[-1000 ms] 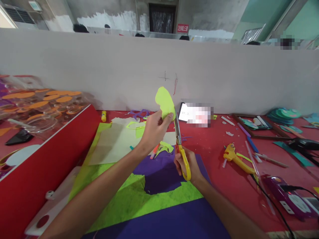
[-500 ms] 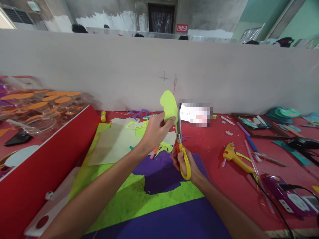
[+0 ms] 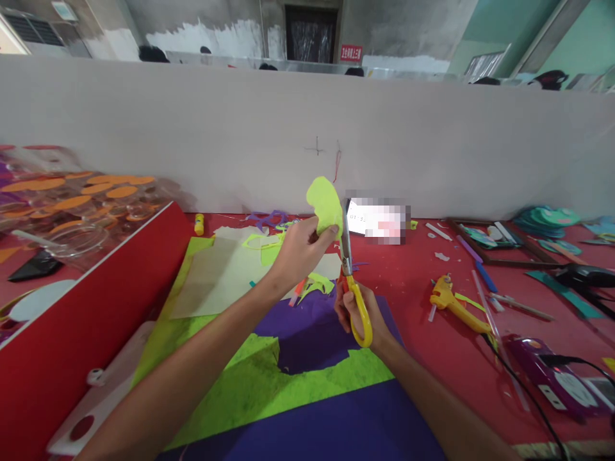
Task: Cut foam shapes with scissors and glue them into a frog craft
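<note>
My left hand [image 3: 303, 250] pinches a curved yellow-green felt-like piece [image 3: 325, 200] by its lower end, raised above the table. Yellow-handled scissors [image 3: 358, 314] are in my right hand [image 3: 365, 310], fingers closed round the handles. Their blades point upward along the right edge of the piece; whether they touch it I cannot tell. Below my hands lie purple sheets [image 3: 307, 346], a green sheet with a ragged cut edge [image 3: 230, 384] and a pale sheet [image 3: 206, 288]. Yellow-green scraps [image 3: 317, 285] rest beside my left wrist.
To the right lie a yellow glue gun [image 3: 456, 307], a purple device with a cable [image 3: 557, 378] and a brown frame [image 3: 509, 246]. A lit phone [image 3: 375, 221] leans at the grey partition [image 3: 216, 141]. A red board [image 3: 96, 282] stands at left, with clear cups beyond.
The felt-like piece has shifted slightly left and down in my left hand. My right hand and the scissors have moved a little to the right.
</note>
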A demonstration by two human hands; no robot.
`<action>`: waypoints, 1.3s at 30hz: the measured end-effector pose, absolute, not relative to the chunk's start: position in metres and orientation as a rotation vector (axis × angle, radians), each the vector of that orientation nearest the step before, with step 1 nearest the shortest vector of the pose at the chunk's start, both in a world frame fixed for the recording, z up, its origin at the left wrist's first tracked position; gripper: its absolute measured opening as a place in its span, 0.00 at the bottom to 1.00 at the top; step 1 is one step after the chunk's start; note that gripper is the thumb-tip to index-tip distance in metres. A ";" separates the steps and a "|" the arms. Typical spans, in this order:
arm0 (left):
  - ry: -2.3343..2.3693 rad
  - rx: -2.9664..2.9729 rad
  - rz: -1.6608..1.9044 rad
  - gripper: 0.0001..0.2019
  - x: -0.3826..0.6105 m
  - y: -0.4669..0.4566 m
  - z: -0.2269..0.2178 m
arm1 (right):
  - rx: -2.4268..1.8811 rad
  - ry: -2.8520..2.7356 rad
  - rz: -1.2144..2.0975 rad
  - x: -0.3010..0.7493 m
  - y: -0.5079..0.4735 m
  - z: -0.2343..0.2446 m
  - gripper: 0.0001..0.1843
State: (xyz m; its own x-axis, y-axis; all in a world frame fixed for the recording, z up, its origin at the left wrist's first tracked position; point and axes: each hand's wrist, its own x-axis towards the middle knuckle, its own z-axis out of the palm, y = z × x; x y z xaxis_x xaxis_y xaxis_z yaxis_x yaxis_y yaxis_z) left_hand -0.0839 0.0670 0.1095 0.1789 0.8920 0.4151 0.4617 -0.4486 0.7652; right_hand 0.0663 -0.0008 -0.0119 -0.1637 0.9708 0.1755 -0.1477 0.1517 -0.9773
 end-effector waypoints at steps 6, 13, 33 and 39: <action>1.270 1.974 1.185 0.18 -0.085 0.067 0.110 | -0.916 -1.301 1.269 0.067 0.000 -0.013 0.31; 1.290 1.963 1.184 0.18 -0.084 0.067 0.109 | -0.925 -1.291 1.276 0.066 -0.001 -0.015 0.31; 1.190 2.073 1.058 0.19 -0.083 0.065 0.108 | -0.822 -1.343 1.208 0.058 0.004 -0.014 0.37; 1.191 2.090 1.063 0.20 -0.082 0.064 0.109 | -0.861 -1.301 1.199 0.059 0.003 -0.013 0.37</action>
State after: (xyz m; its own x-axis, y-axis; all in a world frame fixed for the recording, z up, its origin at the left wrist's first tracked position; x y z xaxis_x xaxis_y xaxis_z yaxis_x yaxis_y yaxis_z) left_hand -0.0821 0.0636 0.1090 0.3103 0.8717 0.3793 0.4759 -0.4878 0.7318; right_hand 0.0586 0.0032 -0.0130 -0.1213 0.9631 0.2403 -0.1609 0.2198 -0.9622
